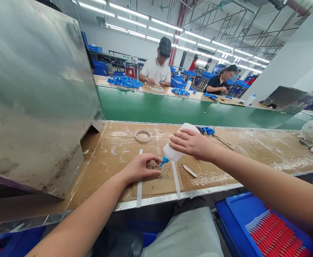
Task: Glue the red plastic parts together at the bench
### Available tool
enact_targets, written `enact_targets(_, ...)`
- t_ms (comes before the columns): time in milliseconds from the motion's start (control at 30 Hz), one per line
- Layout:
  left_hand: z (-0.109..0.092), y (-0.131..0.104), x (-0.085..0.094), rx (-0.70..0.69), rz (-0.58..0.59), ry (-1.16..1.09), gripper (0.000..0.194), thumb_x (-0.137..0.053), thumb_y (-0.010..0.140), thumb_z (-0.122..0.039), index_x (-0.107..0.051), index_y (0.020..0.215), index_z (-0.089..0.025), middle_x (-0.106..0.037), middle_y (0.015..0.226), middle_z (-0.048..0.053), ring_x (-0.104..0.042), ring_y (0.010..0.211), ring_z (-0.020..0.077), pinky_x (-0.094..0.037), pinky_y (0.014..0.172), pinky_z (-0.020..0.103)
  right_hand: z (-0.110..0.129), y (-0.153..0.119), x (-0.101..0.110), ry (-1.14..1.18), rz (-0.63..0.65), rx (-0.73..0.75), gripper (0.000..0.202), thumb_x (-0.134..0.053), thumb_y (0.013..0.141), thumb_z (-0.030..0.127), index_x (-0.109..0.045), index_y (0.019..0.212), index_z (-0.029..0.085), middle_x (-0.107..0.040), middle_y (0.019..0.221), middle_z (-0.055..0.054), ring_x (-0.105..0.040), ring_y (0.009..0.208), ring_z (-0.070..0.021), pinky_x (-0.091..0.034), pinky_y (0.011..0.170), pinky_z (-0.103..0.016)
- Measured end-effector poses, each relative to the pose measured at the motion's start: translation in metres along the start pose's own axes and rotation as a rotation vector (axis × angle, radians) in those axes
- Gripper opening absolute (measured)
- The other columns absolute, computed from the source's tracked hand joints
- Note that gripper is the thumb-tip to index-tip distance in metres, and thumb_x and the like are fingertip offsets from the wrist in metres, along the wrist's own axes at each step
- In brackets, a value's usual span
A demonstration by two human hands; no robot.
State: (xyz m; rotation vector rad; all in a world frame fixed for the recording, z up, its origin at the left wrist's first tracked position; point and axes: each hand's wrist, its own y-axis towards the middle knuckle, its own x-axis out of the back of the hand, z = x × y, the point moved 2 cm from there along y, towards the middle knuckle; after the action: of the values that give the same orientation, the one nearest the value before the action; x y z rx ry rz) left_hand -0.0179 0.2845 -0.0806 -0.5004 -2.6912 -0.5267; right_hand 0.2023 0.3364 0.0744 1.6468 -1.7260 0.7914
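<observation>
My right hand (190,143) is closed round a white squeeze bottle (175,151), which tilts with its blue nozzle (164,161) pointing down and left. Close to the nozzle tip, my left hand (142,167) rests on a cardboard sheet (158,187). Its thumb and fingers curve round small thin pieces (156,167), too small to name. Two pale strips of tape (139,192) run across the sheet's sides. A few tiny bits lie on the cardboard to the right of my left fingers.
A tape roll (142,136) lies behind my left hand, and a pale, narrow tool (189,170) right of the sheet. A metal housing (35,96) stands at left. Beyond the green belt (156,107), co-workers sit by blue parts (125,81). A blue bin (233,210) with red pieces is below right.
</observation>
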Motion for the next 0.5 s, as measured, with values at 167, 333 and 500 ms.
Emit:
enact_targets(167,-0.001,0.0,0.001,0.038,0.024,-0.018,0.037,-0.084,0.077,-0.039,-0.074,0.109,-0.024,-0.075,0.11,0.0,-0.065,0.098,0.0198,-0.046,0.088,0.03,-0.002,0.006,0.009,-0.181,0.054,0.061,0.025,-0.051,0.101,0.013,-0.059,0.124,0.016,-0.063,0.132,-0.008,-0.058,0.118,-0.0248,-0.044,0.103,-0.042)
enact_targets(333,0.0,0.0,0.001,0.066,0.017,-0.001,0.037,-0.083,0.077,-0.04,-0.073,0.109,-0.025,-0.074,0.11,-0.001,-0.064,0.098,0.0198,-0.045,0.088,0.031,-0.003,0.009,0.015,-0.202,0.027,0.048,0.022,-0.049,0.102,0.013,-0.059,0.122,0.017,-0.065,0.127,-0.007,-0.058,0.114,-0.0226,-0.044,0.1,-0.041)
enact_targets(500,0.001,0.0,0.0,0.064,0.027,0.02,0.035,-0.082,0.078,-0.039,-0.073,0.108,-0.025,-0.074,0.11,0.0,-0.064,0.097,0.0198,-0.045,0.088,0.031,-0.004,0.008,0.017,-0.201,0.014,0.02,0.02,-0.047,0.103,0.013,-0.059,0.119,0.018,-0.066,0.123,-0.006,-0.059,0.11,-0.0212,-0.043,0.1,-0.04)
